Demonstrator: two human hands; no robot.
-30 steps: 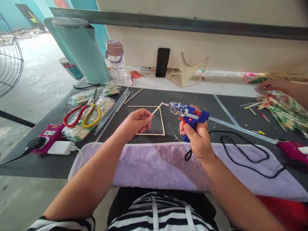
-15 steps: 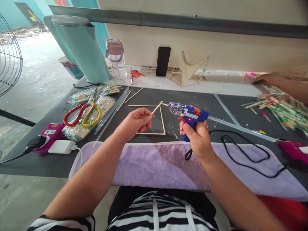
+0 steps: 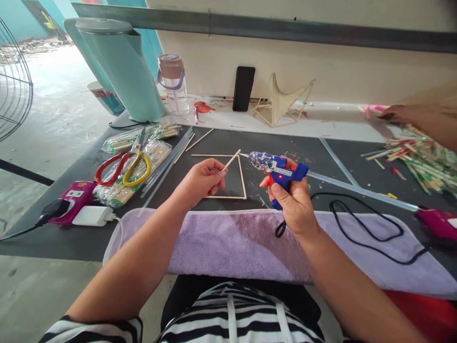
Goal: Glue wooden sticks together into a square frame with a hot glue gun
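Note:
My left hand (image 3: pixel 207 182) pinches a thin wooden stick (image 3: pixel 232 160), its free end raised to the right. Close to that end is the nozzle of a blue glue gun (image 3: pixel 282 174), crusted with glittery bits at the front and lit by a small red light. My right hand (image 3: pixel 293 202) is wrapped round its handle. A clear glue stick (image 3: pixel 360 189) reaches out of the gun's back to the right. Beneath and beyond my left hand, joined sticks (image 3: pixel 242 177) lie on the dark table (image 3: pixel 285 143) as a partly hidden frame.
Scissors (image 3: pixel 136 170) lie on bagged sticks at the left, near a pink power socket (image 3: pixel 73 200). A jug (image 3: pixel 121 71), bottle (image 3: pixel 174 85), phone (image 3: pixel 243 89) and stick model (image 3: pixel 283 102) stand behind. Another person's hand (image 3: pixel 403 114) is by the stick pile (image 3: pixel 424 162). A purple towel (image 3: pixel 228 247) lies in front.
The view has shifted slightly. My right index finger is now extended a little further from the trigger area. Both hands keep their hold, with the nozzle still near the stick's end.

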